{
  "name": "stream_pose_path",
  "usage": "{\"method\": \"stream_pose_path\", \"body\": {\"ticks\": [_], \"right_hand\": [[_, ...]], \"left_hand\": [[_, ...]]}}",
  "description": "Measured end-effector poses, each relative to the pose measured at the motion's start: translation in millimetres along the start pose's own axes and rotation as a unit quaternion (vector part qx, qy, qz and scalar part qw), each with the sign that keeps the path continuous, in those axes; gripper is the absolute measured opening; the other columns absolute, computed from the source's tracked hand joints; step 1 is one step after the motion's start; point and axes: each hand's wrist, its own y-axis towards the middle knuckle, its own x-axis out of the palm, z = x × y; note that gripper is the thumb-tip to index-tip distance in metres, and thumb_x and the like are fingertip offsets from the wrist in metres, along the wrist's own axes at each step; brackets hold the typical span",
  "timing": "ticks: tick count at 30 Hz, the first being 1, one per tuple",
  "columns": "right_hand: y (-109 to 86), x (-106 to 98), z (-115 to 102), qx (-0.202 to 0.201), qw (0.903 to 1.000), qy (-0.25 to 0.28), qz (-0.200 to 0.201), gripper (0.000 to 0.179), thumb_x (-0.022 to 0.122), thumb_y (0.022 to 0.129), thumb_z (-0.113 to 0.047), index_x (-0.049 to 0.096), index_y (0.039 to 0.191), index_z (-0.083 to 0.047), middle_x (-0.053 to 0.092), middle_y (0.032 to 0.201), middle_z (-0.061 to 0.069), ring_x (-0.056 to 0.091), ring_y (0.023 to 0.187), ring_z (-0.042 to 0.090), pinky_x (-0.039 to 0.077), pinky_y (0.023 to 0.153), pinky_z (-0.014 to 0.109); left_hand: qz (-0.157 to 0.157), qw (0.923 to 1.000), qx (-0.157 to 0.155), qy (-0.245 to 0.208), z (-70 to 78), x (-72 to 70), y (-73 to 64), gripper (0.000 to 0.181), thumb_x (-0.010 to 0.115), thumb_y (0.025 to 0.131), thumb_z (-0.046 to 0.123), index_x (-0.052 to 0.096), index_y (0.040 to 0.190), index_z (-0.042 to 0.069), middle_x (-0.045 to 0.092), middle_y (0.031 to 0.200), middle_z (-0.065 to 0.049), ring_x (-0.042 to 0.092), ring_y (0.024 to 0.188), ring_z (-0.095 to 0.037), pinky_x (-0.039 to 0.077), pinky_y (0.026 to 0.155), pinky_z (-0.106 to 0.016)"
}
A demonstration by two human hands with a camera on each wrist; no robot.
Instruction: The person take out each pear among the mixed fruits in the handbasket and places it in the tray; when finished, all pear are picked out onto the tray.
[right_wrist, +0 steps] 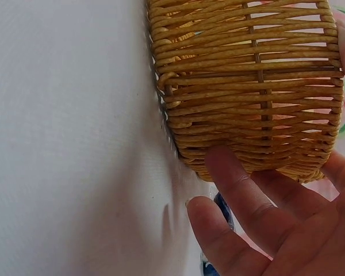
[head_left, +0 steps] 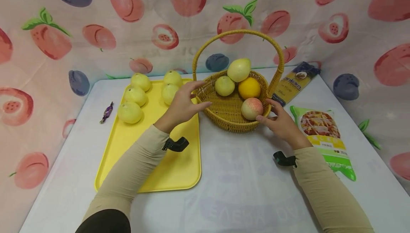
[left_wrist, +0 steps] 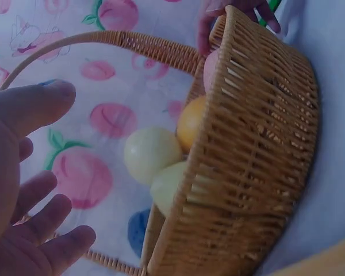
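A wicker basket (head_left: 230, 119) with a tall arched handle stands on the table. Inside it lie a peach (head_left: 252, 108), an orange (head_left: 249, 88), a round yellow-green fruit (head_left: 225, 86) and a larger pale yellow fruit (head_left: 239, 70). At the basket's left rim is my left hand (head_left: 183, 105), thumb and fingers spread apart with nothing between them. My right hand (head_left: 283, 123) holds the basket's right rim beside the peach. In the right wrist view, fingertips (right_wrist: 227, 164) of that hand lie against the woven outer wall.
Left of the basket, a yellow tray (head_left: 153, 169) bears several pale yellow-green fruits (head_left: 129, 112) near its far end. A purple-wrapped candy (head_left: 107, 112) lies beyond its left edge. Right of the basket are a pasta packet (head_left: 293, 83) and a green food bag (head_left: 323, 136). Patterned cloth (head_left: 192, 19) hangs behind.
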Motion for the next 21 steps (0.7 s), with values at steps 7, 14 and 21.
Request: {"method": "stream_pose_path", "body": {"ticks": [7, 14, 21], "right_hand": [[0.7, 0, 1, -0.003, 1.0000, 0.000, 0.001, 0.097, 0.067, 0.092, -0.054, 0.010, 0.163, -0.019, 0.017, 0.161, 0.026, 0.049, 0.123, 0.045, 0.045, 0.096, 0.057], [0.5, 0, 1, -0.002, 1.0000, 0.001, 0.004, 0.096, 0.067, 0.093, -0.053, 0.010, 0.163, -0.018, 0.018, 0.161, 0.027, 0.049, 0.123, 0.045, 0.045, 0.097, 0.057], [0.5, 0, 2, 0.003, 1.0000, 0.001, 0.000, 0.098, 0.067, 0.092, -0.056, 0.010, 0.163, -0.020, 0.017, 0.161, 0.026, 0.048, 0.124, 0.046, 0.044, 0.098, 0.058]], "left_hand": [[-0.028, 0.9994, 0.004, 0.020, 4.0, 18.7, 35.4, 0.068, 0.077, 0.090, 0.026, 0.048, 0.147, 0.004, 0.049, 0.147, -0.011, 0.045, 0.134, -0.024, 0.041, 0.105, -0.039], [-0.062, 0.9973, -0.023, 0.031, 0.9, 33.5, 75.0, 0.071, 0.075, 0.092, 0.032, 0.043, 0.151, 0.008, 0.044, 0.152, -0.008, 0.040, 0.139, -0.023, 0.035, 0.110, -0.033], [-0.059, 0.9963, -0.063, 0.005, -0.3, 48.5, 107.3, 0.079, 0.076, 0.090, 0.038, 0.037, 0.155, 0.017, 0.034, 0.158, -0.002, 0.034, 0.142, -0.020, 0.036, 0.110, -0.037]]}}
